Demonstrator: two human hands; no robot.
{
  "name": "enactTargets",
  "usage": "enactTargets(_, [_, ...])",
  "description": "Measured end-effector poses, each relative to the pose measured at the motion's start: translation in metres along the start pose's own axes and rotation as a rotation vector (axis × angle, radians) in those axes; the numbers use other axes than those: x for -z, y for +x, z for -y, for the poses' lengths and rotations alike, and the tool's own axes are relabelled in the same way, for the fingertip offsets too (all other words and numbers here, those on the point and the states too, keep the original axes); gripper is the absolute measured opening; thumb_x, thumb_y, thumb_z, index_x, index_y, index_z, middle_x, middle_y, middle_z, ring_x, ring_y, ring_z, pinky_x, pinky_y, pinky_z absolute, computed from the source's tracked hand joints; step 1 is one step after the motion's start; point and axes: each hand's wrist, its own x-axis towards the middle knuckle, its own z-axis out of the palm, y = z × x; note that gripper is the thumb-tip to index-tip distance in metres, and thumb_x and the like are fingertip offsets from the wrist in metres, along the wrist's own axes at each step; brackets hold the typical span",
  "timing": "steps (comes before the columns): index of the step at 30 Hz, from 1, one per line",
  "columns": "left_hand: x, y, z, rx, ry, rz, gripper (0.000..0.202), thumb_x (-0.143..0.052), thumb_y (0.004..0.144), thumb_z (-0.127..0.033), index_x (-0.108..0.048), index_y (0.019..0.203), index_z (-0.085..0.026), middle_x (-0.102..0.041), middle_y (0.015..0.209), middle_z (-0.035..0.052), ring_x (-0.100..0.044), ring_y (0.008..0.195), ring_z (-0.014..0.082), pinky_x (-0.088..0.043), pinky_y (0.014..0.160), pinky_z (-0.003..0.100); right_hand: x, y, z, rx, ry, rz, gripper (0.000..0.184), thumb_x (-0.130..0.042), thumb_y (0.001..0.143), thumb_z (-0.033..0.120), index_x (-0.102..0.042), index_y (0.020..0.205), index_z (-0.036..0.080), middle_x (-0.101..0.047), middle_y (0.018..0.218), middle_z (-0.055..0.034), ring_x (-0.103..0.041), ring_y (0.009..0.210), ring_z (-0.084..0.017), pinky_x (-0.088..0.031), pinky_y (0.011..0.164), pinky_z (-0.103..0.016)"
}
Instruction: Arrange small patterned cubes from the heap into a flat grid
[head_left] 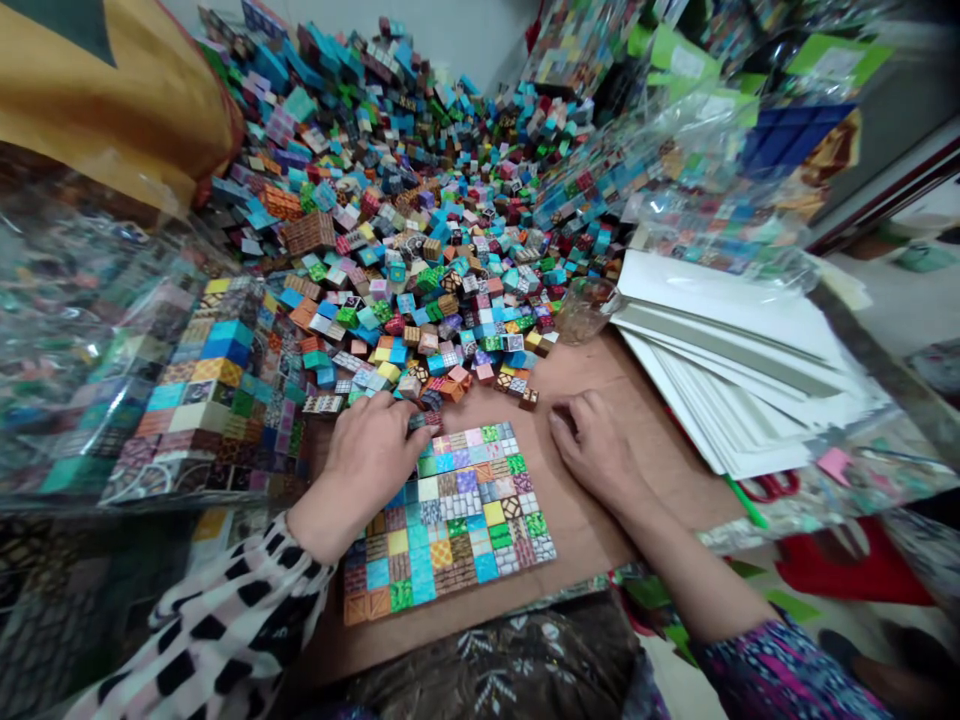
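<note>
A flat, tightly packed layer of small patterned blocks lies on the brown board in front of me. My left hand rests over its upper left corner, fingers bent and thumb drawn in. A dark red block is right at the left thumb tip; whether the fingers grip a block is hidden. To the right of the layer, my right hand lies on the board with its fingers curled loosely inward, and no object shows in it.
A large heap of loose patterned blocks spreads behind my hands. Plastic-wrapped block stacks stand left. At right are white boards, a clear cup-like container, red-handled scissors and a green stick. More wrapped blocks lie behind.
</note>
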Motion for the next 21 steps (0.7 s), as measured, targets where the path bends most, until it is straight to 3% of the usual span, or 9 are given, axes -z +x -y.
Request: enactTargets(21, [0.0017,0.0022,0.0010,-0.016,-0.146,-0.013,0.033,-0.050,0.091,-0.038,-0.072,0.105,-0.019,-0.064,0.092,0.0090,-0.060,0.094,0.0279,-0.047,0.081,0.039,-0.0006,0.0003,-0.0002,-0.011,-0.013,0.003,0.019,-0.046,0.094,0.025,-0.062,0.097,0.016,-0.057,0.091,-0.0107,-0.055,0.087,-0.025,-0.044,0.078,-0.037])
